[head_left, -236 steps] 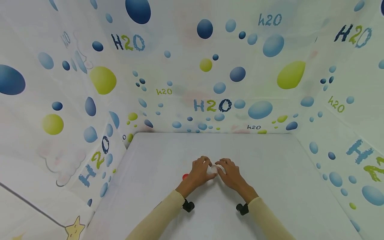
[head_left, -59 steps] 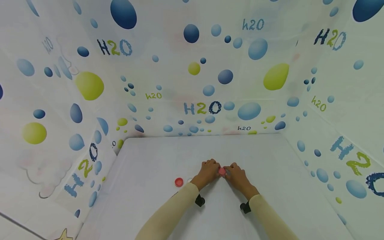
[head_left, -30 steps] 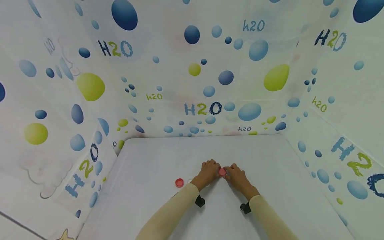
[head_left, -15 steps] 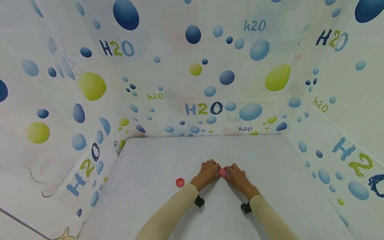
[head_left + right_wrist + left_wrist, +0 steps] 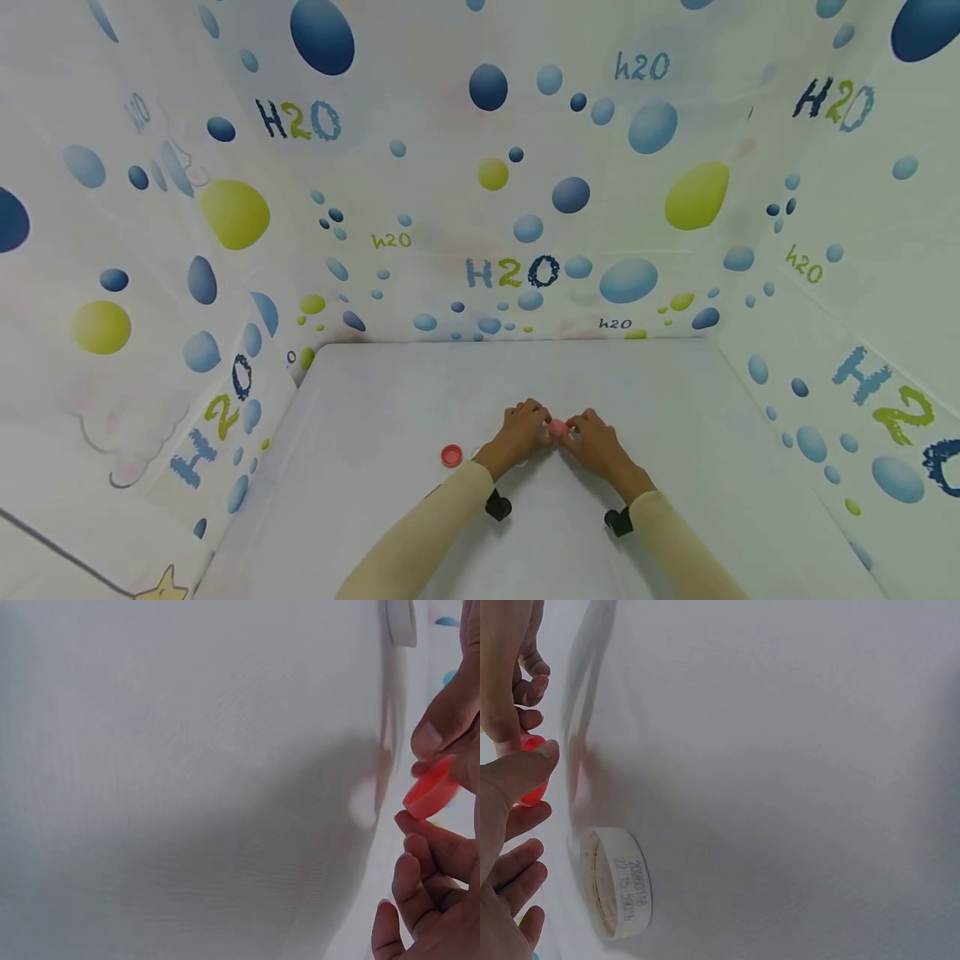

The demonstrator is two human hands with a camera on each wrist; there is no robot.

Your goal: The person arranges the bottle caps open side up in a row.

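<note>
Both hands meet over the white table in the head view, holding a small red bottle cap (image 5: 558, 427) between their fingertips. My left hand (image 5: 521, 429) pinches it from the left, its thumb across the cap (image 5: 535, 796) in the left wrist view. From the other side my right hand (image 5: 597, 442) grips the cap, its other fingers loosely curled. Tilted, the cap (image 5: 433, 796) shows its open side in the right wrist view. A white cap with printed digits (image 5: 634, 892) lies on the table near the left hand, mostly hidden behind that wrist in the head view.
A second red cap (image 5: 452, 456) lies on the table left of the left forearm. The white table (image 5: 420, 375) runs back to a wall sheet (image 5: 435, 183) printed with drops and H2O lettering, with similar sheets on both sides.
Earliest, the hands held a clear or whitish piece; now they hold a red cap, and a white cap lies near the left wrist. In the last half second the red cap has tilted slightly.
</note>
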